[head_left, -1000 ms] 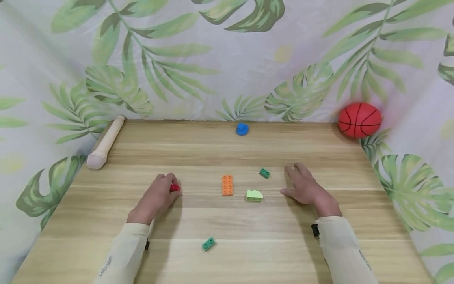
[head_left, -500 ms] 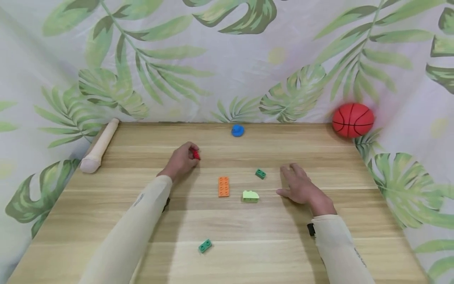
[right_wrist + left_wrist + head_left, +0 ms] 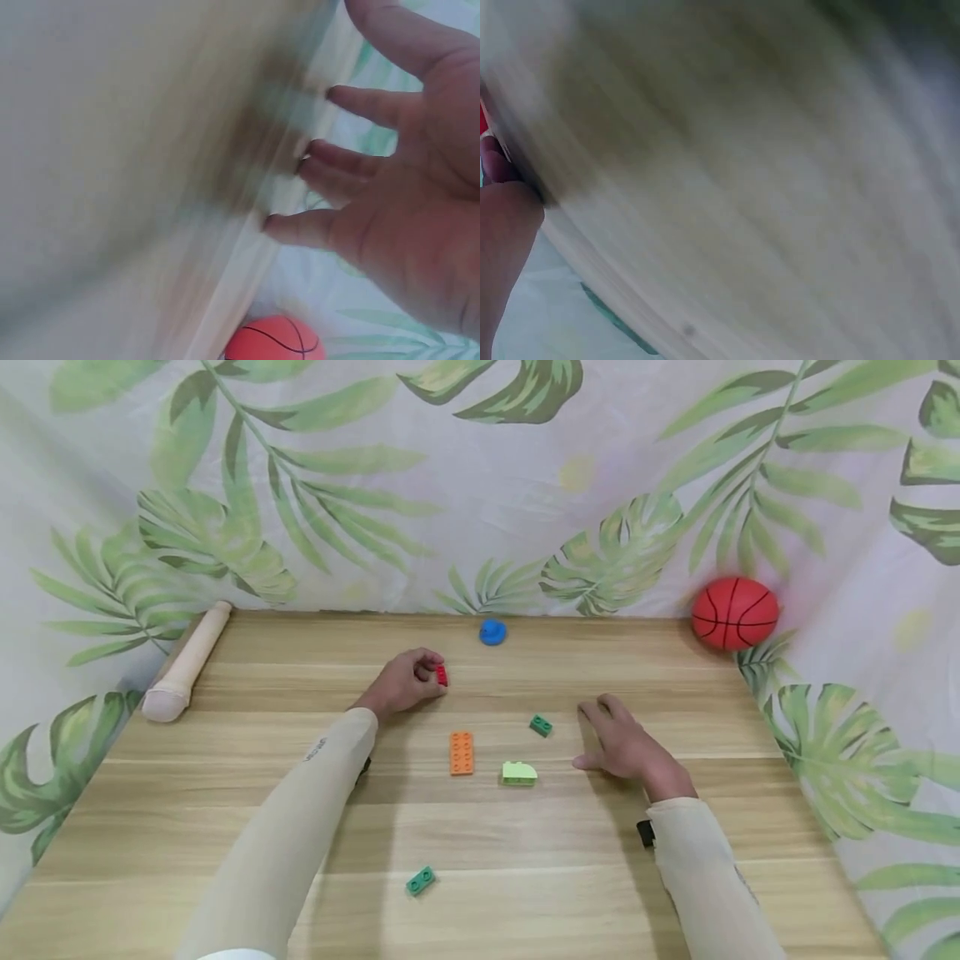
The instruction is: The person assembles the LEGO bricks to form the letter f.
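Two hands are reaching over the bench [image 3: 570, 885], and only the left hand [image 3: 408, 683] is holding anything: its thumb and fingers are pinching a small red brick [image 3: 442, 674]. That brick is sitting beyond the orange brick [image 3: 461, 753], a little nearer than the blue toy [image 3: 492, 632]; whether it is touching the wood I cannot tell. The left wrist view is blurring, with only a sliver of red showing at its side.

The right hand [image 3: 622, 747] is holding nothing, its fingers spreading loosely and its thumb pointing towards the lime brick [image 3: 518, 773]. A dark green brick [image 3: 541, 725] is lying near its fingertips, on the side towards the left hand.

At the far edge, the bench is meeting a leaf-patterned cloth [image 3: 487, 485], and the blue toy is standing just in front of it. A red ball [image 3: 733, 613] is filling the far right corner, while a pale stick [image 3: 191, 660] with a rounded end is lying along the left edge. Bare wood is stretching from the right hand to the right edge. More of it is running between the two sleeves on the near side, where a teal-green brick [image 3: 421, 881] is lying well apart from the others.
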### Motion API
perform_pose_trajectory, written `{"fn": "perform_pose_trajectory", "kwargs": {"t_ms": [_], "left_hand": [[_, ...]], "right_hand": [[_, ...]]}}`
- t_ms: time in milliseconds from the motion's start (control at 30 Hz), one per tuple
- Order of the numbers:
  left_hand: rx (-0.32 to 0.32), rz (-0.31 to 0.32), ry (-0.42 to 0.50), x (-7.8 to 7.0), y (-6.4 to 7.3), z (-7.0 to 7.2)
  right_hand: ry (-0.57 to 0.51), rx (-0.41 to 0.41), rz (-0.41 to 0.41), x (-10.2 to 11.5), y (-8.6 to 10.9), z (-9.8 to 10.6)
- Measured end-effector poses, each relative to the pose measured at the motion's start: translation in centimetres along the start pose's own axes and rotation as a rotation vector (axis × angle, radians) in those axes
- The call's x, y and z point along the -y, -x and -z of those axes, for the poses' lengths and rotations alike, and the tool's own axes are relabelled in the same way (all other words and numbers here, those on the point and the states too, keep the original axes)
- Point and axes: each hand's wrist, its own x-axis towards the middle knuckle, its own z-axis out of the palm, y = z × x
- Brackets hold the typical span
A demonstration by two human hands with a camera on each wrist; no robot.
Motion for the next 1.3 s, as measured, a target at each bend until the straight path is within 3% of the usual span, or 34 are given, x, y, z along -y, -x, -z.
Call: {"fn": "perform_pose_trajectory", "kwargs": {"t_ms": [400,667,1000,1300], "left_hand": [[-0.044,-0.038,-0.026,0.5,0.0,-0.2],[-0.089,-0.076,-0.058,0.6,0.1,-0.7],[-0.115,-0.072,-0.070,0.9,0.3,-0.3],[-0.100,-0.028,-0.087,0.3,0.3,-0.9]], "right_hand": [[-0.092,-0.002,0.245,0.1,-3.8,-0.1],[-0.094,0.020,0.330,1.6,-5.6,-0.5],[-0.136,0.155,0.396,3.5,-6.5,-0.5],[-0.257,0.149,0.313,3.4,-6.2,-1.0]]}}
